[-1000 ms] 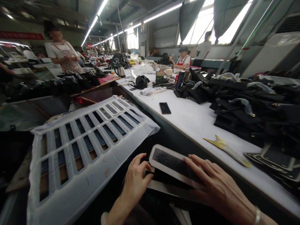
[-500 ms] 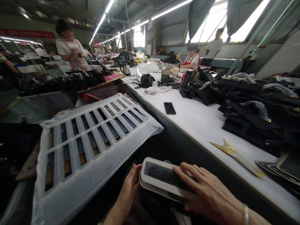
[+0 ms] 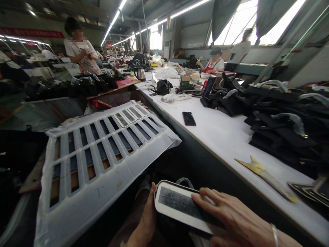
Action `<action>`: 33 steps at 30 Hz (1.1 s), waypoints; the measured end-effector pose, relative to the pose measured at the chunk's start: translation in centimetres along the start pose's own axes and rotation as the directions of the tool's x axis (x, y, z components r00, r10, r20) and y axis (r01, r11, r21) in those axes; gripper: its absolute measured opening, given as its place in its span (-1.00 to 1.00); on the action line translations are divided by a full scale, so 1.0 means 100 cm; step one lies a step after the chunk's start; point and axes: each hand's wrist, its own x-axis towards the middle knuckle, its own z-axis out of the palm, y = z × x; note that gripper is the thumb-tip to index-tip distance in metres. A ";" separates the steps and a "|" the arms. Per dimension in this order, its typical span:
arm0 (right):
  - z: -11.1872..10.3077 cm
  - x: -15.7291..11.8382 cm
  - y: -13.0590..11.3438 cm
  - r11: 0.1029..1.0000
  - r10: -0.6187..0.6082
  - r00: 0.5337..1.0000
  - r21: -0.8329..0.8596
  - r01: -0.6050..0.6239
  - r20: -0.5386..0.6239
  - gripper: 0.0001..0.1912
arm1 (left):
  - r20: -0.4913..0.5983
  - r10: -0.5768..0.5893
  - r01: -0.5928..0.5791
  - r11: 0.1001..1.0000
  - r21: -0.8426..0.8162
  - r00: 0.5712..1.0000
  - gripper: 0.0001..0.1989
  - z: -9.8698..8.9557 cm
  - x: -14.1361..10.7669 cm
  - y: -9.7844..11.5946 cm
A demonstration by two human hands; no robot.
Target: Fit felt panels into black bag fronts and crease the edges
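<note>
A long piece with rounded corners, a pale rim and a dark rectangular centre [image 3: 177,202] lies face up between my hands, low in the view. My left hand [image 3: 147,219] grips its left end, with the fingers mostly hidden behind it. The fingers of my right hand [image 3: 226,212] rest across its right part, the index fingertip on the dark centre; the right end is covered. A clear looped handle [image 3: 185,181] shows just behind the piece. To the left, a white slotted frame [image 3: 95,195] holds several similar pale-rimmed pieces [image 3: 132,114] in its far row.
On the white table [image 3: 218,137] at the right are a phone [image 3: 189,118], a yellow-ended tool [image 3: 267,178] and piled black bags [image 3: 295,127]. A kettle [image 3: 140,73] stands farther back. One person [image 3: 82,51] stands at the back left; others are near the windows.
The held piece has turned face up more and sits slightly lower, its rim now close against what is beneath it. Both hands moved down a little. The whole view shifted slightly.
</note>
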 end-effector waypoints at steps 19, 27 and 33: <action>0.002 0.021 -0.010 0.992 0.096 0.995 0.083 -0.099 0.035 -0.50 | -0.072 -0.062 0.060 0.998 -0.021 0.995 -0.47 0.010 -0.001 0.004; 0.004 0.029 -0.008 0.959 -0.031 0.998 0.279 0.046 -0.059 -0.47 | -0.010 -0.086 0.085 0.993 -0.082 0.996 -0.48 0.005 0.003 0.002; 0.026 0.048 -0.015 0.967 -0.214 0.976 0.152 0.205 0.048 -0.43 | 0.097 -0.142 0.164 0.944 -0.287 0.985 -0.48 -0.004 0.013 -0.008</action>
